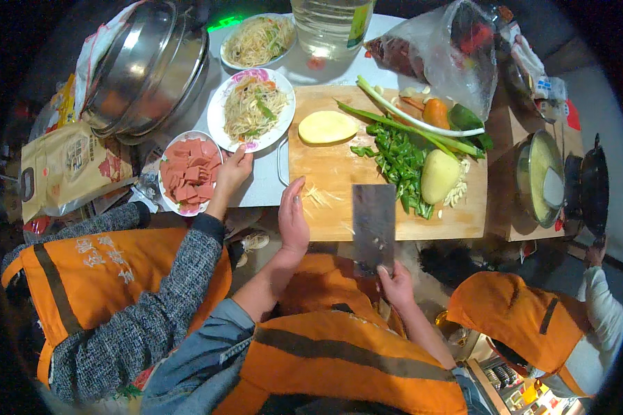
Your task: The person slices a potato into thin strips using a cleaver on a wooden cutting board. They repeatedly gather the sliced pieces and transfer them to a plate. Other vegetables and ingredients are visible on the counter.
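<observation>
My right hand [398, 289] grips a dark rectangular cleaver [374, 223], its broad blade over the front edge of the wooden cutting board [462, 220]. My left hand [294, 220] is at the board's front left corner, fingers extended and holding nothing. Beside it lie thin pale potato shreds [319, 197]. Farther back on the board is a peeled, cut potato [328, 127] with its flat face up. A whole peeled potato [441, 177] sits at the right, against chopped green peppers [402, 166] and garlic pieces [458, 189]. Spring onions [420, 124] lie across the back right.
At left, a co-worker's hand [234, 174] touches a plate of shredded vegetables [254, 111], near a plate of sliced pink sausage [191, 174]. Steel bowls [140, 67] and a large clear jug [329, 26] stand behind. Another person [529, 316] stands right, by a wok [594, 189].
</observation>
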Tool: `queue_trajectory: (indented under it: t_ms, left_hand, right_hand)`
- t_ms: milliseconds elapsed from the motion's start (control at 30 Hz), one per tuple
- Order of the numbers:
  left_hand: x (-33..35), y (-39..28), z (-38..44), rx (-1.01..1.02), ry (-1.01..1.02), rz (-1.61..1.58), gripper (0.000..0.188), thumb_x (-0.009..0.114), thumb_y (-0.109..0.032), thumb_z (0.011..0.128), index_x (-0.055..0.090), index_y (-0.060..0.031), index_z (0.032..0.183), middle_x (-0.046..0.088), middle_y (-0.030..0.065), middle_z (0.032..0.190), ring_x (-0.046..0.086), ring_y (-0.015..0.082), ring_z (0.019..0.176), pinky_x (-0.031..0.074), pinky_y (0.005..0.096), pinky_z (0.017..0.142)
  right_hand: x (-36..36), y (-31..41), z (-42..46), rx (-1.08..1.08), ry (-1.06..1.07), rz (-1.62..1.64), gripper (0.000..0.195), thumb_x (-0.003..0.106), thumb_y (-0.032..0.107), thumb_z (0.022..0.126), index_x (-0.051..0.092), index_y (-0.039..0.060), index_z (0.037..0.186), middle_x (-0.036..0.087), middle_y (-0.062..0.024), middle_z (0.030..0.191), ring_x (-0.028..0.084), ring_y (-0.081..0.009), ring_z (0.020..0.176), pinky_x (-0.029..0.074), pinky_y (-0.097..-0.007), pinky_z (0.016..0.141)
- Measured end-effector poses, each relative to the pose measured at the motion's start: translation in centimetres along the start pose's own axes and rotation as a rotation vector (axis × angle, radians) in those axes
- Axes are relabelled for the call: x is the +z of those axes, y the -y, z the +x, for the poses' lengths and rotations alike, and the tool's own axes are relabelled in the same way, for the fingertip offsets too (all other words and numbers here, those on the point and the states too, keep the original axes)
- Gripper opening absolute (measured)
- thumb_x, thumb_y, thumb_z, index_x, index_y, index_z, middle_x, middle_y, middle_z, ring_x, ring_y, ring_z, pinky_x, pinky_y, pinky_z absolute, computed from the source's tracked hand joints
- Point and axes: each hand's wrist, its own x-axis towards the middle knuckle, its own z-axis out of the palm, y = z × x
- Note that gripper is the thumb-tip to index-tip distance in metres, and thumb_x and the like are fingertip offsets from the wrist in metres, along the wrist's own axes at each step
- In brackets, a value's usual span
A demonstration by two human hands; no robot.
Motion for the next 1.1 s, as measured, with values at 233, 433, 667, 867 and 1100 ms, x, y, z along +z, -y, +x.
queue_trajectory:
  t_ms: [233, 433, 667, 867, 1100]
  left_hand:
    - [-0.2, -1.4, 0.2, -0.049, -0.164, 0.025, 0.037, 0.033, -0.005, 0.093, 0.049, 0.0043, 0.125, 0.051, 0.0138, 0.127, 0.046, 0.0225, 0.120, 0.033, 0.0337, 0.105]
    - [1.0, -2.3, 0.1, -0.073, -0.146, 0.369, 0.039, 0.033, -0.012, 0.096, 0.045, 0.0046, 0.129, 0.049, 0.0163, 0.130, 0.044, 0.0251, 0.124, 0.030, 0.0355, 0.108]
    - [11.4, -10.8, 1.3, 0.202, -0.057, 0.098, 0.035, 0.036, -0.006, 0.092, 0.049, 0.0035, 0.123, 0.049, 0.0152, 0.130, 0.043, 0.0256, 0.125, 0.030, 0.0396, 0.109]
    - [29.9, -19.7, 0.8, 0.517, 0.556, 0.189, 0.035, 0.048, -0.004, 0.082, 0.057, -0.0011, 0.115, 0.049, 0.0150, 0.132, 0.041, 0.0323, 0.127, 0.027, 0.0418, 0.109]
    - [48.5, -17.1, 2.2, 0.890, 0.800, 0.514, 0.040, 0.054, -0.010, 0.083, 0.056, -0.0040, 0.122, 0.049, 0.0152, 0.132, 0.040, 0.0364, 0.126, 0.030, 0.0451, 0.107]
  right_hand:
    - [6.0, 3.5, 2.3, -0.339, 0.048, -0.083, 0.022, 0.060, 0.009, 0.086, 0.058, 0.0007, 0.106, 0.066, -0.0140, 0.090, 0.063, -0.0222, 0.083, 0.049, -0.0318, 0.076]
    - [7.4, 4.9, 2.9, -0.240, 0.334, -0.241, 0.029, 0.058, 0.017, 0.089, 0.056, 0.0008, 0.114, 0.064, -0.0162, 0.098, 0.062, -0.0276, 0.085, 0.049, -0.0353, 0.073]
    - [-3.6, 8.4, 1.6, -0.435, 0.165, -0.064, 0.033, 0.056, 0.020, 0.091, 0.053, 0.0000, 0.117, 0.064, -0.0110, 0.089, 0.058, -0.0185, 0.078, 0.048, -0.0338, 0.072]
    - [-16.6, 11.3, -3.3, -0.270, -0.208, 0.473, 0.018, 0.052, 0.006, 0.092, 0.052, 0.0018, 0.110, 0.053, -0.0001, 0.070, 0.048, -0.0069, 0.051, 0.041, -0.0228, 0.047]
    - [-31.1, 11.2, -3.1, -0.443, -0.673, 0.539, 0.012, 0.055, 0.004, 0.089, 0.055, 0.0015, 0.100, 0.056, -0.0011, 0.072, 0.048, -0.0075, 0.050, 0.042, -0.0245, 0.046]
